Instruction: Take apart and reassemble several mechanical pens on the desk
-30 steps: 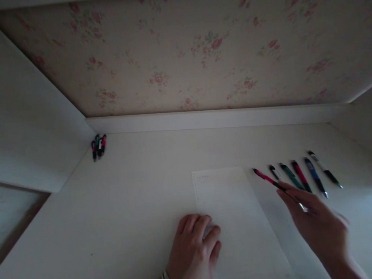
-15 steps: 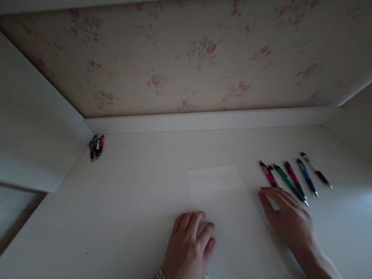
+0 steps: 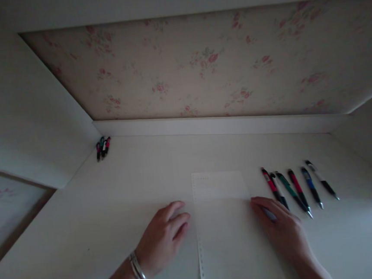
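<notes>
A white sheet of paper (image 3: 225, 240) with punched holes down its left edge lies flat on the white desk. Left of that edge rests my left hand (image 3: 163, 232), wearing a silvery bracelet (image 3: 138, 268). Its fingers are loosely bent, slightly apart, and hold nothing. My right hand (image 3: 281, 226) is at the sheet's right edge, thumb and index fingertips together on it. Just beyond the right hand lie several pens: a red pen (image 3: 268, 179), a white one (image 3: 279, 188) partly behind the hand, a green pen (image 3: 289, 187), another red pen (image 3: 297, 185), a blue pen (image 3: 311, 187) and a white-and-black pen (image 3: 321, 179).
A small bunch of pens (image 3: 103, 148) lies in the far left corner of the desk (image 3: 137, 174). White side panels (image 3: 33, 109) and a low ledge (image 3: 204, 125) bound the desktop, with floral wallpaper (image 3: 172, 62) behind.
My left hand has moved left, off the sheet, uncovering its holes. My right hand has shifted left from beside the pens to the paper's edge. The view has tilted slightly.
</notes>
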